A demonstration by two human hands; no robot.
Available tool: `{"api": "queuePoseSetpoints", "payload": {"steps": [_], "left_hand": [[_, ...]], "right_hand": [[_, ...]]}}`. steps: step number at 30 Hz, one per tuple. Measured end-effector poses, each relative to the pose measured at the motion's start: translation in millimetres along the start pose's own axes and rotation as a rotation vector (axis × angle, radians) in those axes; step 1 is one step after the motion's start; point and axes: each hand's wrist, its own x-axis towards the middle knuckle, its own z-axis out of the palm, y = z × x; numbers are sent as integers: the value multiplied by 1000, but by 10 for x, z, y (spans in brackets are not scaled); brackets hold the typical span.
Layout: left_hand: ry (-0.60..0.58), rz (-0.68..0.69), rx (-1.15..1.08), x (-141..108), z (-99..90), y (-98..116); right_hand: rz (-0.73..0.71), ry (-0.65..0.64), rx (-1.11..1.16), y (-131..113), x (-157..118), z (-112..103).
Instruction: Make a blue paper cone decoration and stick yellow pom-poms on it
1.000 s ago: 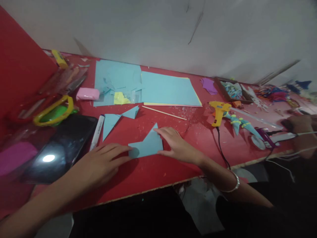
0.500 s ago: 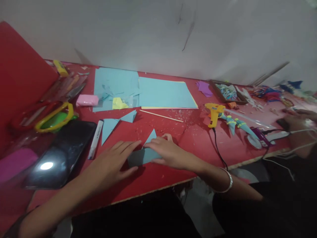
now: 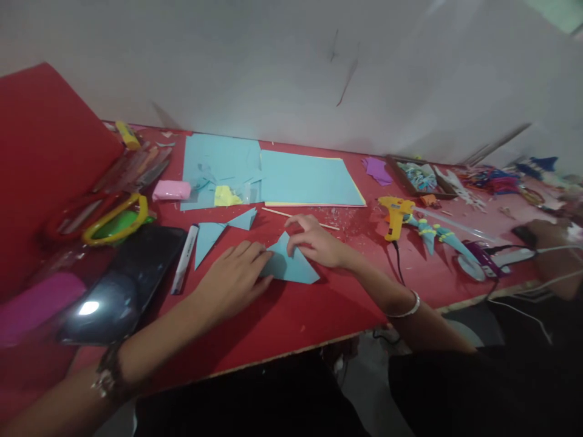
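A folded piece of light-blue paper (image 3: 294, 267) lies on the red table in front of me, its peak pointing away and its right corner uncovered. My left hand (image 3: 237, 273) covers the paper's left end, with the thumb and fingertips closed around that edge. At the upper right edge of the paper is my right hand (image 3: 319, 241), its curved fingers apart and one fingertip touching or just over the sheet. Just beyond my left hand lie cut blue paper triangles (image 3: 209, 238), beside a white marker (image 3: 185, 260).
Blue sheets (image 3: 310, 179) and a thin wooden stick (image 3: 328, 226) lie farther back. On the left are a dark phone (image 3: 122, 285) and yellow-handled scissors (image 3: 141, 212). A corded yellow glue gun (image 3: 395, 215) stands right, near another person's arm (image 3: 553, 261).
The right hand has lifted off the paper's middle and moved up and right, uncovering its right corner. My left hand has shifted right onto the paper's left end. The view has tilted slightly.
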Motion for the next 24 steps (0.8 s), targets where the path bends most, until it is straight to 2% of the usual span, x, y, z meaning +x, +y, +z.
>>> {"api": "queuePoseSetpoints", "payload": {"steps": [4,8,12,17,24], "left_hand": [[-88,-103,-25,138,38,41],[-99,-191,58,209,59,113],[-51,-193,148,213,95,156],[-1,-149,214,182,136,74],[-34,-58,214,203,175,15]], "right_hand": [[94,13,258,88,54,54],[281,120,447,76,81,86],[311,182,483,90,113,132],[347,196,565,99,113,251],[439,320,398,56,17,447]]}}
